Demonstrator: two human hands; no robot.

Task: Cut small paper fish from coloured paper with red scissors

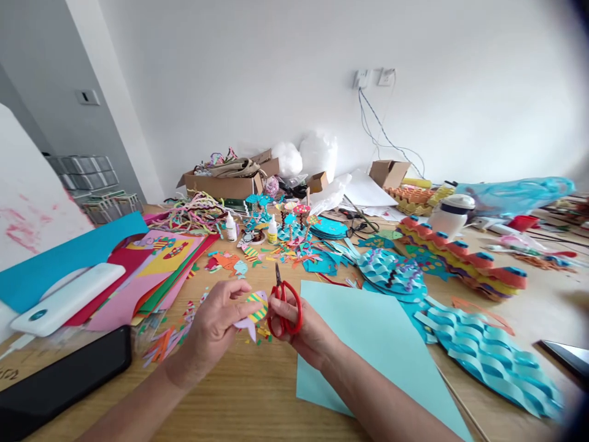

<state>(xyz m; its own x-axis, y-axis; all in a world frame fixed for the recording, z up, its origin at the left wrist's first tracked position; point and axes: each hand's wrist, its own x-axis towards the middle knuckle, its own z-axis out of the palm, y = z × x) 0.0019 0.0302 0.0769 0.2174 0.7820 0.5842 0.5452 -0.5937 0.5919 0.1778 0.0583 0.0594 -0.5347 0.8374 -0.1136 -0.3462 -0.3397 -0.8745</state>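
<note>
Between the thumb and fingers of my left hand (216, 316) is a small paper fish (256, 307), purple with yellow and green stripes and a pale purple tail. My right hand (301, 334) grips a pair of scissors (289, 310) with red handles. Their dark blades point up and away, and look closed or nearly so. The fish's head end is beside the fingers of my right hand; whether they touch it I cannot tell. Below both hands, small paper scraps lie on the wooden table (221, 405). A light turquoise sheet (363, 344) lies under my right forearm.
Coloured paper sheets (161, 270), a white device (69, 299) and a black phone (69, 383) lie left. Glue bottles (230, 227) and paper fish stand or lie ahead. Woven blue paper pieces (492, 356), a painted egg-carton strip (460, 258) and a white jar (450, 216) are right.
</note>
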